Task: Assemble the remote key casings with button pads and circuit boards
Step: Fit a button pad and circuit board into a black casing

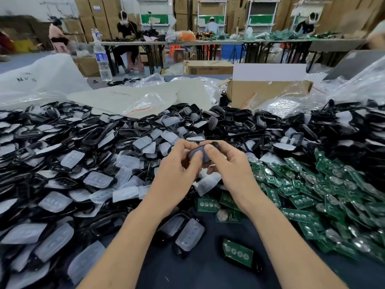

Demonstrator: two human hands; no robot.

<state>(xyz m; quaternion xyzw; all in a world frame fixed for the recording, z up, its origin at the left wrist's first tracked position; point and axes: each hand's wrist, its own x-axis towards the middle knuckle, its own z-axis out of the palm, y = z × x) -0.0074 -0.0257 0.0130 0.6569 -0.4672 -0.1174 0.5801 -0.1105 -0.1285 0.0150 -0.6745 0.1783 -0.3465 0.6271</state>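
Note:
Both my hands hold one black key casing [214, 145] with a translucent grey button pad [196, 155] seated in it, above the table's middle. My left hand [177, 170] grips it from the left, its thumb pressing on the pad. My right hand [229, 165] grips the right end, thumb on top. A big heap of black casings [87, 138] and translucent pads [98, 179] fills the left and back. Green circuit boards [325, 190] are piled on the right. Near the front edge lie casings fitted with pads [188, 236] and one casing holding a board [237, 250].
An open cardboard box [268, 92] and clear plastic bags [145, 101] stand behind the heap. A water bottle [102, 59] is at the back left. A strip of dark tablecloth [198, 272] shows between my forearms. People work at far tables.

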